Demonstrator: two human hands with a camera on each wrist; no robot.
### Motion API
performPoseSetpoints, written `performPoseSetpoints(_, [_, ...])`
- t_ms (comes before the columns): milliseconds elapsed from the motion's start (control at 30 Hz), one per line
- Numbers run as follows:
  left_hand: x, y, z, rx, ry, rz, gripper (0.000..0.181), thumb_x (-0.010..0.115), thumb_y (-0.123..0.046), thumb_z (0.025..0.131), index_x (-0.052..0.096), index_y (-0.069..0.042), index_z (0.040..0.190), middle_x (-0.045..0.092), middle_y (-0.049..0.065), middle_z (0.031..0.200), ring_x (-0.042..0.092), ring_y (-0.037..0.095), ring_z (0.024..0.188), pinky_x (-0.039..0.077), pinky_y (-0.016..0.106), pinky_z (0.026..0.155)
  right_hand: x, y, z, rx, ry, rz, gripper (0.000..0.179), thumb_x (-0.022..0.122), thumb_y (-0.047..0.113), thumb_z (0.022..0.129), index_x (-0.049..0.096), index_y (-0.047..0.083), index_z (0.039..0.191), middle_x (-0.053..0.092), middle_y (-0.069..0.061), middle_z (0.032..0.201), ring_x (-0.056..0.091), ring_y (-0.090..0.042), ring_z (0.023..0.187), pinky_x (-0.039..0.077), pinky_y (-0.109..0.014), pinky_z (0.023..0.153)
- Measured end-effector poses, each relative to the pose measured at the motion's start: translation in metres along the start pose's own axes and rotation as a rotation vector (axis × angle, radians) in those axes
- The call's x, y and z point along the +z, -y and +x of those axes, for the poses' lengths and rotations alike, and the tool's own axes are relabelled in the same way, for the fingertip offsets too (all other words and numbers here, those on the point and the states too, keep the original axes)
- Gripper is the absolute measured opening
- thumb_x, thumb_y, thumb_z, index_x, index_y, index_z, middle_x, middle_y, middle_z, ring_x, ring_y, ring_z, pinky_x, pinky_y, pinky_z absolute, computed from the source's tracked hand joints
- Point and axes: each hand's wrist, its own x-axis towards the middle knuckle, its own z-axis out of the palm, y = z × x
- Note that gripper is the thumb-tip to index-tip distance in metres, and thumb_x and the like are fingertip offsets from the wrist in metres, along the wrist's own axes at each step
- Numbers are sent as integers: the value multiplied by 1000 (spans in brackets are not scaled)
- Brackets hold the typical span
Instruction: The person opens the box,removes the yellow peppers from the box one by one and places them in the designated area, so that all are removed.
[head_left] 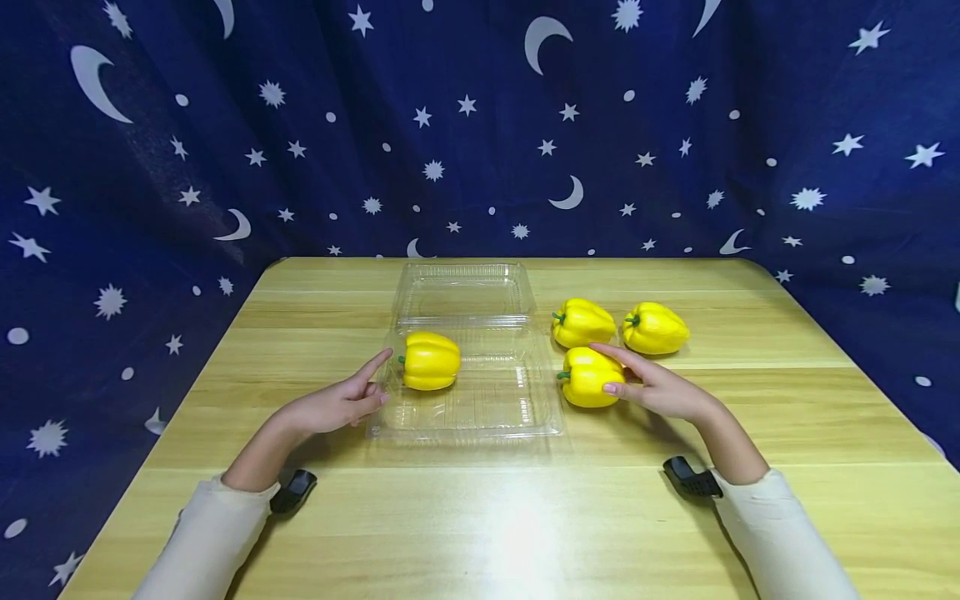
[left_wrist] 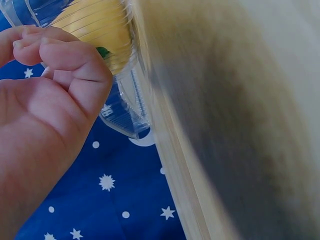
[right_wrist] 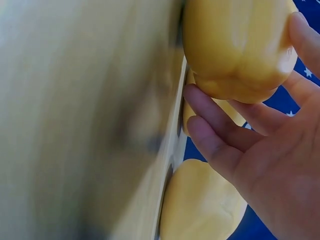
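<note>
A yellow bell pepper (head_left: 432,362) with a green stem lies on its side in the left part of a clear plastic clamshell container (head_left: 480,421), whose lid (head_left: 465,293) is folded back. By the container's left edge is my left hand (head_left: 339,403), index finger extended and the other fingers bent; contact with the rim is hard to make out. My right hand (head_left: 663,390) holds another yellow bell pepper (head_left: 587,379) on the table, thumb on the near side and fingers on the far side. In the right wrist view that pepper (right_wrist: 235,45) sits between thumb and fingers.
Two more yellow bell peppers lie just beyond my right hand, one pepper (head_left: 583,323) nearer the container and one pepper (head_left: 655,328) to its right. Everything stands on a light wooden table (head_left: 480,517). A dark blue star-and-moon curtain (head_left: 480,125) hangs behind it.
</note>
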Motion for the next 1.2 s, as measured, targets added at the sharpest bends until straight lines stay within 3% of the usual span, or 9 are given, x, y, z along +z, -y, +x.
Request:
performPoseSetpoints(500, [1,2,0,-20,-5,2,69,36,-18,99,-14,-11,145,36,2,75,36,11,56,38,29,56,-3,-1,-2,32,29,2,57,48,20,95,22,7,144,22,-26,145,32,-42,122,29,-60,95])
performPoseSetpoints(933, [1,1,0,-21,-17,25,71,39,-21,99,-13,-11,145,35,2,75,37,12,58,39,29,56,-4,-4,-1,77,23,72,58,44,24,97,18,7,146,9,-29,147,12,-51,132,16,-66,100])
performPoseSetpoints(1200, [2,0,0,-3,-15,39,70,38,-18,99,-13,-7,145,35,1,74,37,11,56,39,29,55,-4,-6,-1,61,-9,35,53,43,21,97,23,6,144,13,-28,147,22,-50,129,24,-64,98])
